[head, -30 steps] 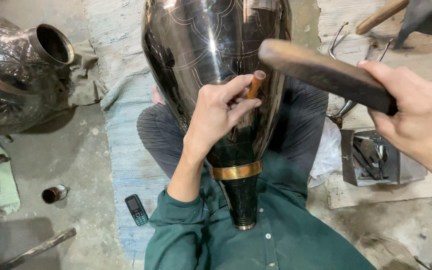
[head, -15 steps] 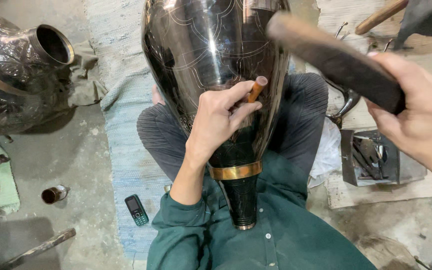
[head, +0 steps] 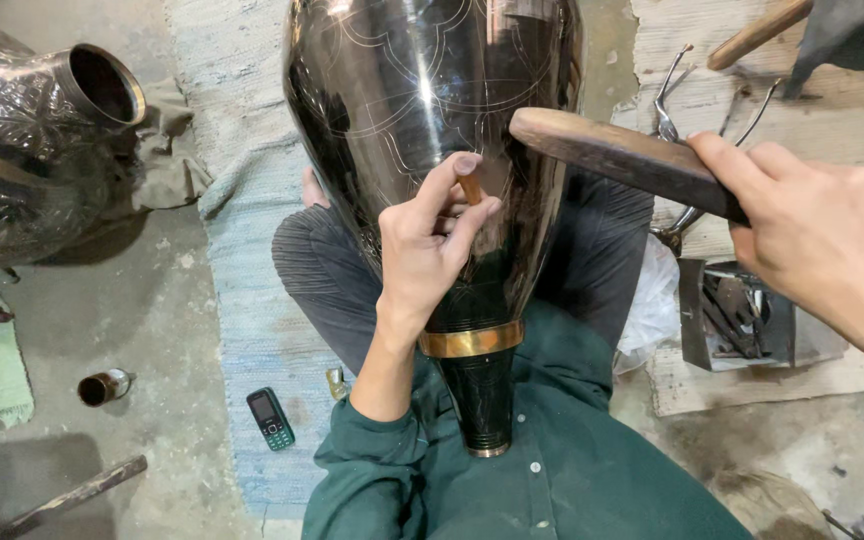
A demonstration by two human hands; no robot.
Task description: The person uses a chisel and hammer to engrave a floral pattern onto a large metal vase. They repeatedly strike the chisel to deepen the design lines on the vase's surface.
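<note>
A large dark polished metal vase (head: 402,120) with engraved line patterns and a brass band (head: 472,340) near its narrow neck lies across my lap, neck toward me. My left hand (head: 427,245) rests on the vase body and pinches a small copper-coloured chisel (head: 470,188) against the surface. My right hand (head: 817,240) grips a dark wooden mallet (head: 622,160), whose end sits just right of the chisel head.
Another embossed metal vessel (head: 42,130) lies at the left on the floor. A small mobile phone (head: 270,418) sits on a pale blue mat (head: 242,300). A small tin (head: 102,387), a stick (head: 72,495), a box of tools (head: 742,320) and metal tongs (head: 667,100) lie around.
The mallet swung up and away half a second ago, then came back down toward the chisel. My left hand shifted slightly, keeping the chisel on the vase.
</note>
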